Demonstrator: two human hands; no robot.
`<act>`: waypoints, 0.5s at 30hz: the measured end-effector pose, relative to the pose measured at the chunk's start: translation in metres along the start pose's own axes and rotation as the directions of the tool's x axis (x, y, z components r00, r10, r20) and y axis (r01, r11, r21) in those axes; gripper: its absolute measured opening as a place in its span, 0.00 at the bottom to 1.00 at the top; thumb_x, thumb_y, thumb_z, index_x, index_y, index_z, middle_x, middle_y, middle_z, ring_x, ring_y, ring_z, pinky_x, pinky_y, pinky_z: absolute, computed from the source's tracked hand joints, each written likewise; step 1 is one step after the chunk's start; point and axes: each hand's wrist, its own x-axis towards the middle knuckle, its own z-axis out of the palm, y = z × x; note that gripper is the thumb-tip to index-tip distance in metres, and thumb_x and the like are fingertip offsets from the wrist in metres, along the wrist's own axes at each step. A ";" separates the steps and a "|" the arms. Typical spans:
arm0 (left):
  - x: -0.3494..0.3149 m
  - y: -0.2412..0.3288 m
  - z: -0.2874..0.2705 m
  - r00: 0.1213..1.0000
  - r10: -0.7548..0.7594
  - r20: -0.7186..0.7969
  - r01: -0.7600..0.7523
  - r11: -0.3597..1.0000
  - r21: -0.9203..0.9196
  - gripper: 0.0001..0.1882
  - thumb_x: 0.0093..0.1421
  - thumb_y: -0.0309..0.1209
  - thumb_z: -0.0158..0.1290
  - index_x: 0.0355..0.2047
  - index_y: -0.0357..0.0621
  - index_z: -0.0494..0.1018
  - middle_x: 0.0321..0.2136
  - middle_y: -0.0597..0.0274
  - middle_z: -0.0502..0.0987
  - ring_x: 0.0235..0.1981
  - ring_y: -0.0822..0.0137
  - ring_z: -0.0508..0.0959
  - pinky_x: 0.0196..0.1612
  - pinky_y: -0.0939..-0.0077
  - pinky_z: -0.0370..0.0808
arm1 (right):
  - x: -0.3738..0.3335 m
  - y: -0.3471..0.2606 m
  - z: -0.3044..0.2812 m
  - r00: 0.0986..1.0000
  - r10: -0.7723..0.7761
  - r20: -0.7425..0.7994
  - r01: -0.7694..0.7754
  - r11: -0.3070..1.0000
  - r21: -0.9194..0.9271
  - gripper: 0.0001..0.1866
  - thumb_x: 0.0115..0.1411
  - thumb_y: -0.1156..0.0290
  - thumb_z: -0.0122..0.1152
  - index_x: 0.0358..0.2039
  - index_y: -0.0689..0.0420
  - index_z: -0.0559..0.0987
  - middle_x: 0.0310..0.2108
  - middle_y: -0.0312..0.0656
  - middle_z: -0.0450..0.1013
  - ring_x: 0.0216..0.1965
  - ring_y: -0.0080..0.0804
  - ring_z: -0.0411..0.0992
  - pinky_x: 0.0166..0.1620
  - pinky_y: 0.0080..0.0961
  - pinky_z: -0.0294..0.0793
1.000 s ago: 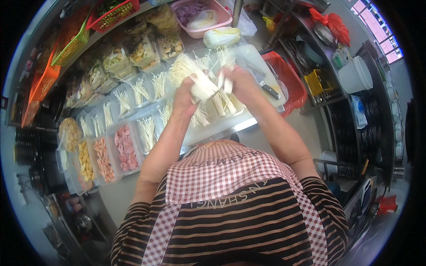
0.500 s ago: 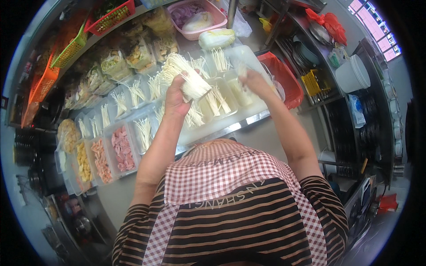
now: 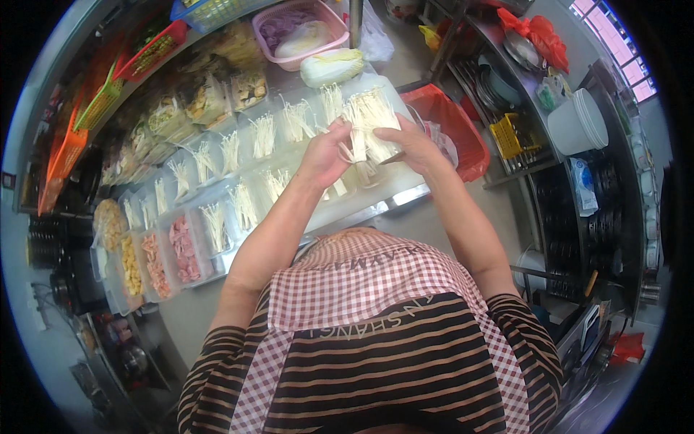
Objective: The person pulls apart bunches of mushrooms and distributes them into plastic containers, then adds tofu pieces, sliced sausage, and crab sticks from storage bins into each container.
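Observation:
A thick bundle of white enoki mushrooms (image 3: 370,119) is held up between my two hands above the right end of the counter. My right hand (image 3: 416,148) grips its right side, the thumb lying across the stems. Against the left side, my left hand (image 3: 327,153) is closed, its fingertips pinching stems at the edge; a few strands hang loose there. Below and to the left stand rows of clear plastic containers, several with small enoki portions (image 3: 243,206) in them. The containers directly under the bundle are partly hidden by it and my hands.
Containers of pink sliced meat (image 3: 184,249) and yellow pieces (image 3: 131,267) stand at the left. Behind are bagged vegetables (image 3: 206,105), a napa cabbage (image 3: 331,68) and a pink basket (image 3: 264,47). A red-lined bin (image 3: 473,148) sits right of the counter, beside metal shelving.
My right hand has come in from the right-hand containers to grip the bundle. The bundle has moved right with my left hand, which now pinches its left edge.

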 end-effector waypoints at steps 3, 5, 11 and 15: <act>0.009 -0.008 -0.007 0.996 -0.016 -0.092 0.027 0.992 0.121 0.26 0.61 0.24 0.45 0.60 0.39 0.54 0.51 0.53 0.67 0.50 0.61 0.71 0.47 0.59 0.74 | -0.009 -0.008 -0.014 0.989 -0.073 -0.132 0.066 0.996 -0.056 0.33 0.51 0.68 0.66 0.56 0.59 0.63 0.49 0.42 0.69 0.47 0.32 0.70 0.40 0.38 0.77; 0.003 -0.004 -0.016 0.992 0.031 -0.123 -0.004 0.977 0.213 0.25 0.59 0.21 0.47 0.57 0.38 0.57 0.48 0.54 0.69 0.45 0.62 0.73 0.42 0.63 0.76 | -0.009 -0.003 -0.007 0.971 -0.148 -0.190 0.140 0.989 -0.051 0.33 0.50 0.69 0.66 0.55 0.59 0.63 0.49 0.41 0.69 0.47 0.31 0.70 0.41 0.37 0.77; -0.001 -0.016 -0.048 0.924 0.096 -0.370 0.054 0.926 0.375 0.26 0.58 0.22 0.48 0.57 0.36 0.58 0.49 0.53 0.68 0.47 0.59 0.73 0.42 0.63 0.76 | -0.013 -0.019 -0.005 0.952 -0.224 -0.207 0.263 0.947 0.183 0.29 0.54 0.68 0.60 0.57 0.55 0.64 0.50 0.43 0.67 0.49 0.36 0.69 0.49 0.40 0.72; -0.005 -0.021 -0.047 0.853 0.061 -0.519 0.230 0.848 0.477 0.26 0.59 0.26 0.50 0.57 0.33 0.58 0.53 0.49 0.66 0.52 0.57 0.70 0.45 0.58 0.75 | -0.018 -0.039 0.002 0.948 -0.224 -0.226 0.281 0.923 0.263 0.29 0.55 0.69 0.59 0.57 0.55 0.63 0.51 0.42 0.67 0.51 0.36 0.68 0.51 0.41 0.70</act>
